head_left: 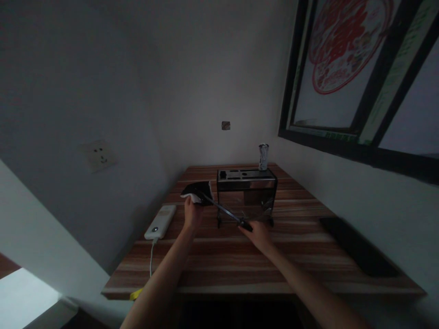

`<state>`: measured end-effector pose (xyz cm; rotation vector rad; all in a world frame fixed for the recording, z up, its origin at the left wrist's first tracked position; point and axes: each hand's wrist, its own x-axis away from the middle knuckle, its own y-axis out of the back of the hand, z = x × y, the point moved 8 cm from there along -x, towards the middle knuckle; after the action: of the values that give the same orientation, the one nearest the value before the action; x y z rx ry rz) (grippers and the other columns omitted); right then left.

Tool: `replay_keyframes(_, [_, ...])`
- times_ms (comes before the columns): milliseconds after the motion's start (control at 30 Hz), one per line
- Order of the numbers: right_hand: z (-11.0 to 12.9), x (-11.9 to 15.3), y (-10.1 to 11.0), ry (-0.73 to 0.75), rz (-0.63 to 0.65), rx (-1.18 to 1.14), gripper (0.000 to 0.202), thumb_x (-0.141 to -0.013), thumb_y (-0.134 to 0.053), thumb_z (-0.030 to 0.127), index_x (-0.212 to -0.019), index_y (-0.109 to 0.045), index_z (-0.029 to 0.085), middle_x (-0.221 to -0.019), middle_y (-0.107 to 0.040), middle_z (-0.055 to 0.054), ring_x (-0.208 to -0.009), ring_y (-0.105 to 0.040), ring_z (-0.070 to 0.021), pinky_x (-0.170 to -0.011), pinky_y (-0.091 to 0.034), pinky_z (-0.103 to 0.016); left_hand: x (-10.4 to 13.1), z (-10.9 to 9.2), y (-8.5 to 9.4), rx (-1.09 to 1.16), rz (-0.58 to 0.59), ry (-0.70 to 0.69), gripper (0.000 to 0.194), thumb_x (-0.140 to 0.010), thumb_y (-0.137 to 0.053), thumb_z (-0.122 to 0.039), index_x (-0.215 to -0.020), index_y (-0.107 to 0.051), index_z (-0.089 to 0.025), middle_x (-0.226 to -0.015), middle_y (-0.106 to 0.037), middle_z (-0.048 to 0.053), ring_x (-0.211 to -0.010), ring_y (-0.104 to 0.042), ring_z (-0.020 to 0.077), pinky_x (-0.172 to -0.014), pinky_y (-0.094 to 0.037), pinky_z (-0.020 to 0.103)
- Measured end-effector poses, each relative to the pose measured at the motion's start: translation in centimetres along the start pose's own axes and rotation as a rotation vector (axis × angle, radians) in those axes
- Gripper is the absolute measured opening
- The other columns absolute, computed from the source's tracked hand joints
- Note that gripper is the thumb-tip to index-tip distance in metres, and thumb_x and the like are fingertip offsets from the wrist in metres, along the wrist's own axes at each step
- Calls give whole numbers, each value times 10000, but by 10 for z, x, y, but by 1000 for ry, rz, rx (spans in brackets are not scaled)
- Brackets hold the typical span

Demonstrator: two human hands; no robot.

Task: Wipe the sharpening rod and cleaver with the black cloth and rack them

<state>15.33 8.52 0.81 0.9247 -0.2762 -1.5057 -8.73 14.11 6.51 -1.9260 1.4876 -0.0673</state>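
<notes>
My right hand (258, 232) is wrapped round the black grip of a long-handled kitchen utensil with a metal shaft (224, 209). Its shaft runs up and left to a dark, broad part at my left hand (193, 214). There the fingers are closed on a black cloth with white edges (200, 191), which lies against the utensil's far end. The cloth hides that end, so whether it is a spatula or a ladle cannot be told. Just behind the hands stands a black-framed utensil rack (246, 184) with slots along its top and a see-through front.
A white power bank (161, 222) with a cable lies at the table's left. A silvery cylinder (263, 156) rises behind the rack's right end. Along the right edge lies a flat black object (356, 246). Walls close in the wood-striped table (295, 260), with a yellow item (135, 294) at its front edge.
</notes>
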Motion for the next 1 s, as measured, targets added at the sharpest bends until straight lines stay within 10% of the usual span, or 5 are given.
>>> replay_keyframes(700, [5,4,6,26,-25,6,289,-765,-560,423,-834,-697,179,-820,-705,-86,-771,-649,-253,-657,-455,-292,34,8,-23,-305,66,65,175,-544,-689,-279,-616,-639,-127,-598,-655,9,-608,-590,153,-588,-422,230])
replay_keyframes(1000, [4,5,8,8,-19,62,194,-728,-590,250,-879,-687,176,-881,-699,-99,-835,-636,-261,-710,-451,-308,78,27,-56,-512,299,62,132,-555,-637,-160,-680,-642,-117,-643,-666,9,-612,-591,157,-575,-448,225])
